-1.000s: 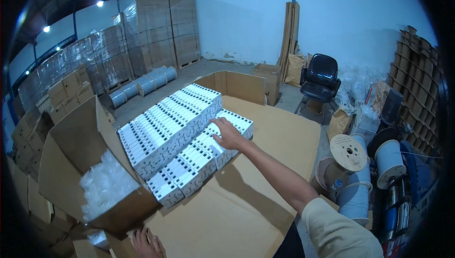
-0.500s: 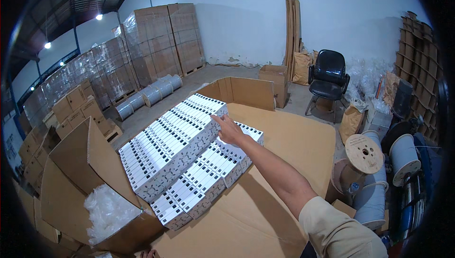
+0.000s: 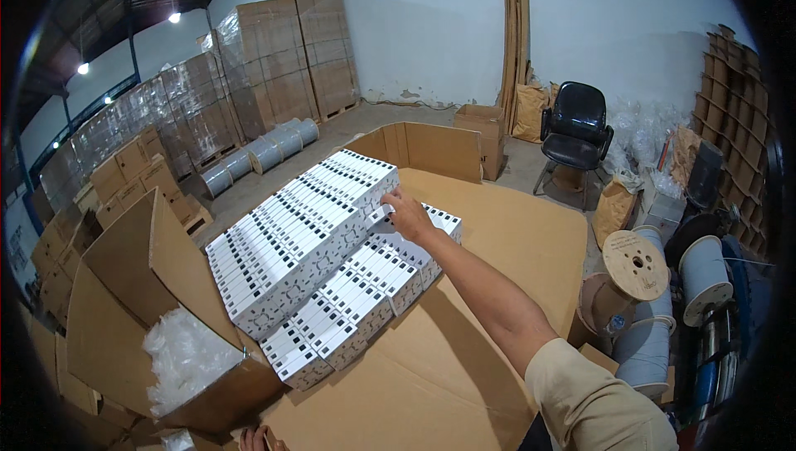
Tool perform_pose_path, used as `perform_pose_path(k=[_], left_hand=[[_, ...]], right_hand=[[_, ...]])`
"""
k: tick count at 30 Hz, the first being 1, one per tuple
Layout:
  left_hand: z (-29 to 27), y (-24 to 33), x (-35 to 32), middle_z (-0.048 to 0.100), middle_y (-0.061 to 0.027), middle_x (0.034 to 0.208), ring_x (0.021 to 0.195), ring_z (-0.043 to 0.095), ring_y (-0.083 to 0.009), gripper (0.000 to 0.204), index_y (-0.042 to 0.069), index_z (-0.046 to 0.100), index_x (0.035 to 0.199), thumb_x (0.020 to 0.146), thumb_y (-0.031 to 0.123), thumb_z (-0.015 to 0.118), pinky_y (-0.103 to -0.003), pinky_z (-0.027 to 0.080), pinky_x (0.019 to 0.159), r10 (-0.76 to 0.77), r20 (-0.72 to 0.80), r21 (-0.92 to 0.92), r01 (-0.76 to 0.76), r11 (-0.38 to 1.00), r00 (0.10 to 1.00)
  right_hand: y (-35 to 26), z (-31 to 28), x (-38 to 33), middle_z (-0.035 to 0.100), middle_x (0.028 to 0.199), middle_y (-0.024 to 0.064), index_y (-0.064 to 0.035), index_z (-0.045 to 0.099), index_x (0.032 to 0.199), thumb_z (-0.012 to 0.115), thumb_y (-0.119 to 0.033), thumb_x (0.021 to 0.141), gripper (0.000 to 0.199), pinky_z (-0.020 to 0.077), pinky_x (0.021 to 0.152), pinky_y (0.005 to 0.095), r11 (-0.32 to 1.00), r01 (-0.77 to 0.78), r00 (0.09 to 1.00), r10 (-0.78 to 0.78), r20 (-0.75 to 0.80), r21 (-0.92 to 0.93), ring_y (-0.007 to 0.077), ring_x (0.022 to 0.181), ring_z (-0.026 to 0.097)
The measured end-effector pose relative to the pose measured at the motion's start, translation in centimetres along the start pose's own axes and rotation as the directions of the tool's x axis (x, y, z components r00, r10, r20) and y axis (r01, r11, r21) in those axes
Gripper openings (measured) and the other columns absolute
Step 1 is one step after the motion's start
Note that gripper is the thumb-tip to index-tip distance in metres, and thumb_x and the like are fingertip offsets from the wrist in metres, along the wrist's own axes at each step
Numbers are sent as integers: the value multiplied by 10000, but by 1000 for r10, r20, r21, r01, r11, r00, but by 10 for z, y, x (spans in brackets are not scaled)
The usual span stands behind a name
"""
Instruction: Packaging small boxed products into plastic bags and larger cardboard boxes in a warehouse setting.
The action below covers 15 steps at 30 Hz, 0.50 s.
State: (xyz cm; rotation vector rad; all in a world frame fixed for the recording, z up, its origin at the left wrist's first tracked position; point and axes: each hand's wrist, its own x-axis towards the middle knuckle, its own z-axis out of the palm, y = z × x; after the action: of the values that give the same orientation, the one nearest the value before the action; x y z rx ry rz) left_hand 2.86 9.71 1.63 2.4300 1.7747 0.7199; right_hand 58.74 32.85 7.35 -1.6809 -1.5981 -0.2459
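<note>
Rows of slim white boxes (image 3: 303, 227) with dark square marks and grey patterned sides stand packed in a tall stack. A lower layer of the same boxes (image 3: 352, 289) steps down on its right side. My right hand (image 3: 408, 217) reaches in from the lower right, fingers closed on a small white box (image 3: 380, 216) at the far right side of the tall stack. The fingers partly cover that box. Only a few fingers of my left hand (image 3: 259, 439) show at the lower edge, beside the cardboard sheet; their grip is cut off from view.
The boxes rest on a large cardboard sheet (image 3: 514, 227). An open carton (image 3: 116, 318) with clear plastic bags (image 3: 186, 356) stands at left. A cardboard flap (image 3: 439, 152) rises at the far edge. Beyond are a black chair (image 3: 576, 123), cable spools (image 3: 637, 264) and wrapped pallets (image 3: 269, 61).
My right hand has moved slightly down and right from the tall stack's upper edge and now grips a small white box. More of my left fingers show. The view has shifted slightly.
</note>
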Motion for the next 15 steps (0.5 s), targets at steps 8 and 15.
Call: perform_pose_path(k=[8,15], left_hand=[[16,-21,-7,531,-241,1400,1338,436,-445,411,33,586,1318,963,239,592,-526,309,1148,-8,-41,-80,5,997,999],[2,-11,-16,490,-210,1448,1374,409,-410,433,33,552,1332,926,154,640,-495,299,1170,-80,43,-195,87,977,996]], right_hand=[[-48,-40,-43,583,1179,122,-144,617,1138,657,-39,871,290,528,858,488,999,18,1000,-17,-18,48,388,1043,633],[-121,-70,-104,627,1110,146,-42,627,1137,682,37,834,318,566,770,417,977,69,997,-60,-47,204,348,964,662]])
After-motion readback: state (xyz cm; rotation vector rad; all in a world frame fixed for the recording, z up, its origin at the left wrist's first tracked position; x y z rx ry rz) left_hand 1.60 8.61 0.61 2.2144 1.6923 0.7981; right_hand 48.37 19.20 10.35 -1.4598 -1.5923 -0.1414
